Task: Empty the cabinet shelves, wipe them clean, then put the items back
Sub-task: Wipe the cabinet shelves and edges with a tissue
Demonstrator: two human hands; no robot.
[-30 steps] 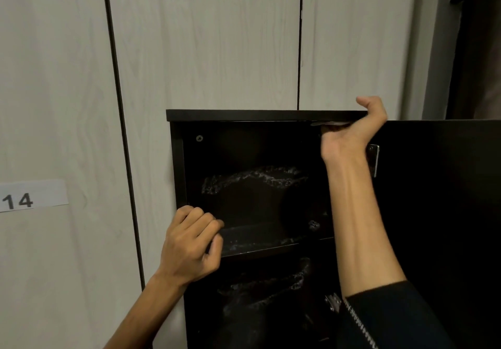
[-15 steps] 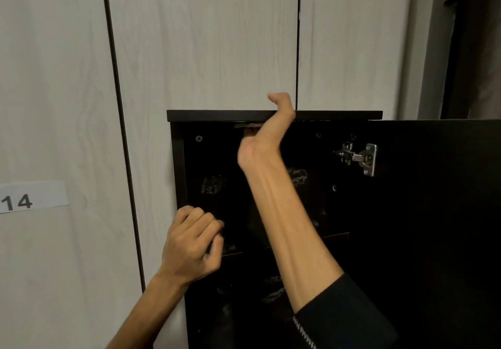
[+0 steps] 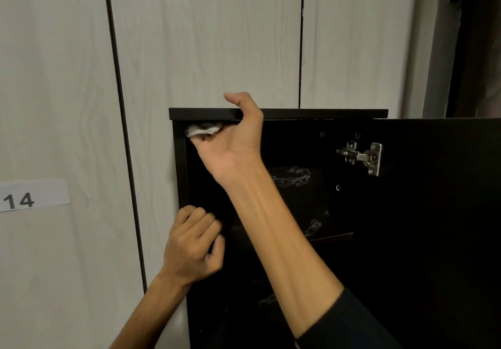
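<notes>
A black cabinet stands open in front of me, its inside dark. My right hand is up under the top panel at the left corner, shut on a white cloth pressed against the panel's underside, thumb over the top edge. My left hand is curled on the cabinet's left side edge near the upper shelf. Wet, shiny smears show on the back wall and the shelf. No items are visible on the shelves.
The cabinet door hangs open to the right, held by a metal hinge. Pale wood-grain wall panels stand behind, with a label reading 14 at the left. A dark curtain or doorway is at the far right.
My right hand with the cloth has slid left along the underside of the top panel, from the right end to the left corner. My left hand has stayed on the side edge.
</notes>
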